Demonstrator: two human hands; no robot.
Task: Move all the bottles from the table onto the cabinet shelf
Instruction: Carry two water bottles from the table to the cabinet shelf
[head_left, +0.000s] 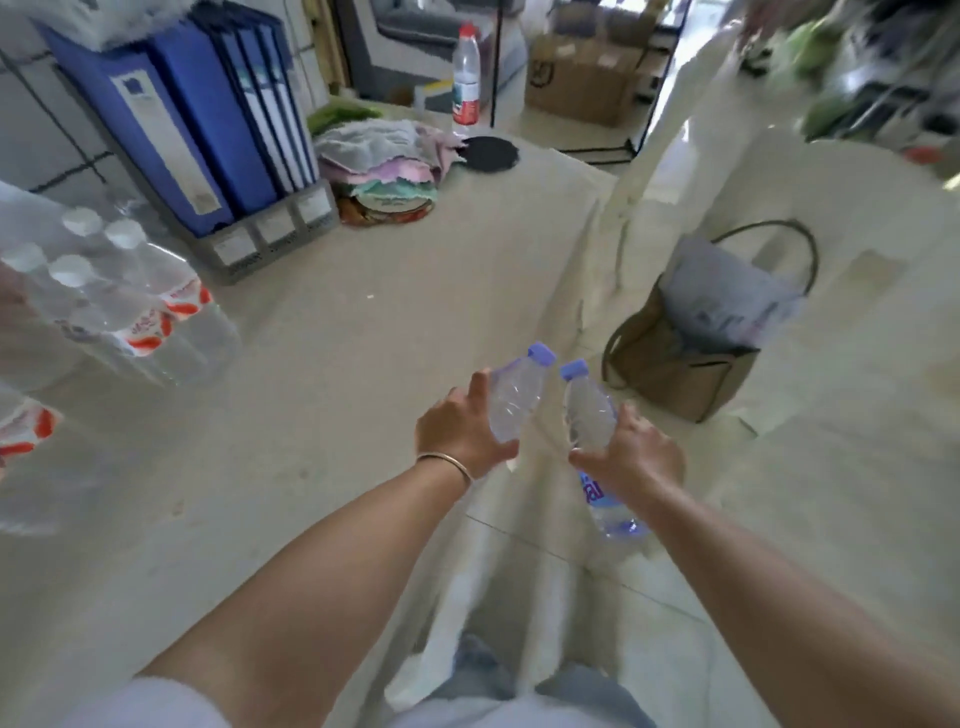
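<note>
Beige cloth-covered table (322, 332) at left. I had both arms outstretched: left hand (460, 428) gripped clear purple-capped plastic bottle (517, 397), right hand (636, 452) gripped second purple-capped clear bottle (589, 415), both tilted.

On the table (322, 322), binders (197, 119) stand behind a bottle pack (130, 301), cloths (384, 156) to their right.

Table centre (322, 332) lies clear (bottle pack (119, 301) crowds its left).
</note>
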